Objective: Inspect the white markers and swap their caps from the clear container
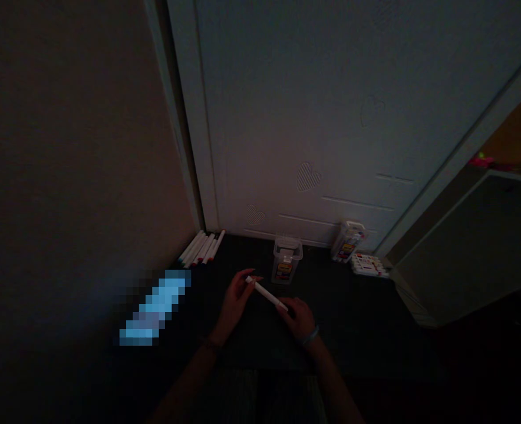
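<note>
A white marker [267, 294] slants between my two hands over the dark table. Its upper left end is pinched by the fingers of my left hand [238, 292]. My right hand [299, 317], with a band at the wrist, is closed on the lower right end. Just beyond the marker stands a clear plastic box [287, 259] with a coloured label on its front. Its top looks open, and I cannot make out what is inside it.
Several white markers [202, 248] lie at the back left. Toward the back right stands a labelled clear case [348, 241] beside a row of white markers [369, 265]. A pixelated bright blue patch [154, 307] is at left. A pale panel with hearts [287, 118] rises behind the table [353, 330].
</note>
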Available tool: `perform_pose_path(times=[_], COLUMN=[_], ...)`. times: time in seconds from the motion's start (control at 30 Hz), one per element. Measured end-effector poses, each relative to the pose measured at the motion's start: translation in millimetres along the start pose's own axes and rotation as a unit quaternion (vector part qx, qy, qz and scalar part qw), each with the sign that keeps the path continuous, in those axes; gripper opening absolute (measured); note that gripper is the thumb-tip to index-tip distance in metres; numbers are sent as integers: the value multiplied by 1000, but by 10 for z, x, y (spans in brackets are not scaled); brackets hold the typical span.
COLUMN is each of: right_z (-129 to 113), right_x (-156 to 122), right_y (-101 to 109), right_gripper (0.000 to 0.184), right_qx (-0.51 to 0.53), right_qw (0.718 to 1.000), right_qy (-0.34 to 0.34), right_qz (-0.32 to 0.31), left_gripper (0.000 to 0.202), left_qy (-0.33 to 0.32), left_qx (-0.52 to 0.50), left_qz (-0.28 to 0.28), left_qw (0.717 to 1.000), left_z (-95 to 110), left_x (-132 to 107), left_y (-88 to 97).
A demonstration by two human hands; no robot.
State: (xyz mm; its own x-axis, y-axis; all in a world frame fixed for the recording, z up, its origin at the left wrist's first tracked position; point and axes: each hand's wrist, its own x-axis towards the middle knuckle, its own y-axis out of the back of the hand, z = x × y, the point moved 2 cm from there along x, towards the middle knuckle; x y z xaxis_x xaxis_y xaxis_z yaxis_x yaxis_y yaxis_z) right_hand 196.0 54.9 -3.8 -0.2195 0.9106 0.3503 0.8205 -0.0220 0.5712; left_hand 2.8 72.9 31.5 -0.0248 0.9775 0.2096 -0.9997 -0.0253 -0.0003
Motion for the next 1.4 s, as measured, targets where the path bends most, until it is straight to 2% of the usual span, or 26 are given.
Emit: perform_pose_path(times=[0.07, 0.13, 0.23, 0.33, 0.47, 0.73, 1.1, 1.3, 1.4], right_z=[-29, -48, -23, 73, 206, 220, 163, 72, 43], right_x=[19, 37, 49, 38, 18, 31, 19, 39, 39], right_y=[7, 10, -1, -18, -51, -48, -12, 44, 44], right_gripper=[23, 23, 25, 23, 15, 18, 20, 31, 29], right_qx=[6, 11, 19, 48, 79, 87, 70, 123, 125], right_qw=[1000, 1000, 999, 998, 996, 995, 996, 991, 990], right_qy=[15, 27, 33, 21, 5, -17, 34, 52, 65], right_qz=[3, 0, -11, 18, 37, 40, 36, 14, 21], left_gripper=[40, 34, 26, 22, 21, 23, 21, 9, 9], left_qy=[-6, -15, -51, -93, -111, -110, -137, -174, -186], left_qx=[1, 0, 12, 51, 78, 75, 62, 34, 51], left_qz=[8, -6, -68, -130, -164, -154, -155, -83, -50], left_qw=[1000, 1000, 996, 986, 977, 979, 976, 981, 980], left_z=[85, 180, 342, 460, 476, 498, 513, 505, 498], left_x=[-33, -78, -172, -276, -361, -368, -377, -411, -422], left_y=[-34, -105, -272, -449, -595, -595, -573, -557, -570])
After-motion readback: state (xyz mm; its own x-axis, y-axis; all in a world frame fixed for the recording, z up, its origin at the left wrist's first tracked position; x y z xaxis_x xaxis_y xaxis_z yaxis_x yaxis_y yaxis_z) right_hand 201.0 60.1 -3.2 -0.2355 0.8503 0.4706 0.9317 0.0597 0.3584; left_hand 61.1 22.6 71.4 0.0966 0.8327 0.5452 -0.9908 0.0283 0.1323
